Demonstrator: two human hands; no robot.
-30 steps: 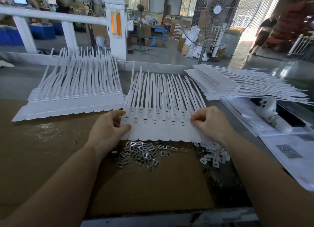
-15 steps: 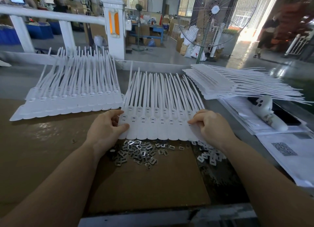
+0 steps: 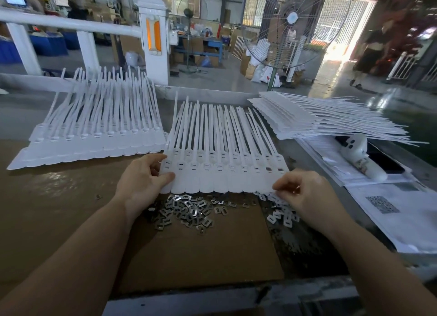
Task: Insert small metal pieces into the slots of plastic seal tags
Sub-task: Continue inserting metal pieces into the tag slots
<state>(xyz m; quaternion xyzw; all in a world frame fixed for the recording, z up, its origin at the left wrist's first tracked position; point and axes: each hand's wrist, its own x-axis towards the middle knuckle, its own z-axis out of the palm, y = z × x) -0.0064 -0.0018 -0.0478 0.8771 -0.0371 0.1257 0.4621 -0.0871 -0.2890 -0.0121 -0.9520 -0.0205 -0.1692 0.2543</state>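
A flat white strip of joined plastic seal tags (image 3: 224, 173) lies in the middle of the table (image 3: 35, 197), its thin tails fanned away from the person and its slotted heads towards them. The left hand (image 3: 139, 183) grips the strip's left end, thumb on top and fingers curled under the edge. The right hand (image 3: 305, 195) pinches the strip's near right corner, fingers curled. Just in front of the strip, a loose heap of small silver metal pieces (image 3: 186, 209) spreads over a brown cardboard sheet (image 3: 201, 256). Beside the heap, under the right hand, sits a scatter of small white plastic clips (image 3: 281, 217). A second white strip of tags (image 3: 94, 136) lies to the left, and a stack of more white tag strips (image 3: 319, 119) rests on the right over printed white papers (image 3: 402, 216).
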